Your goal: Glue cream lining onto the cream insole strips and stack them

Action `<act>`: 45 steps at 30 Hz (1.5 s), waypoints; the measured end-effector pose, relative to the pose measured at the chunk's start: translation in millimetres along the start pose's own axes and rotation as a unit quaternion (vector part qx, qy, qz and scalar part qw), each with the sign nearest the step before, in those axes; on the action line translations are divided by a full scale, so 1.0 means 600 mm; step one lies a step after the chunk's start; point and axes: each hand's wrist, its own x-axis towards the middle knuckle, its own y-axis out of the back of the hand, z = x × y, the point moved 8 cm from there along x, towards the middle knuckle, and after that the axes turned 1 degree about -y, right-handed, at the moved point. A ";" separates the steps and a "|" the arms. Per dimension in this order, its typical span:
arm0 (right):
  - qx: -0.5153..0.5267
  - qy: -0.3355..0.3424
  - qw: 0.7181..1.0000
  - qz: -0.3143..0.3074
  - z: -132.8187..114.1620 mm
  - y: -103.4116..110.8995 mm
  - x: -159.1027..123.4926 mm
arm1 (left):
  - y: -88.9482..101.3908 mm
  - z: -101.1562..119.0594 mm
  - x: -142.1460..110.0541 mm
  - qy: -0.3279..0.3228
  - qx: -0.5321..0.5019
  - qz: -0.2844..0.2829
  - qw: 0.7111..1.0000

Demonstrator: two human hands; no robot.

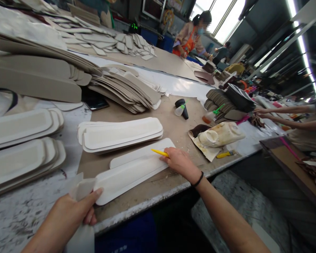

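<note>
My left hand [80,211] is closed on a strip of thin translucent white film [83,188], part of which hangs below it. Its thumb lies at the left end of a long white panel with rounded corners [129,179]. At the panel's far end, my right hand [181,163] grips a slim yellow pointed stick [159,152], its tip pointing left over the white surface. A second white panel [140,154] lies partly under the first. Just behind them sits a small stack of similar white-faced panels [123,133].
More panel stacks stand at left [15,161] and behind [126,88]. Two small glue bottles [179,110] [208,117], a stained cream container [221,134] and a yellow-handled tool [224,154] lie to the right. A phone [96,102] rests by the stacks. Other people work farther off.
</note>
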 end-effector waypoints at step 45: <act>0.728 -0.032 0.683 -0.043 0.039 0.008 -0.013 | 0.040 0.036 0.001 0.110 -0.296 -0.136 0.939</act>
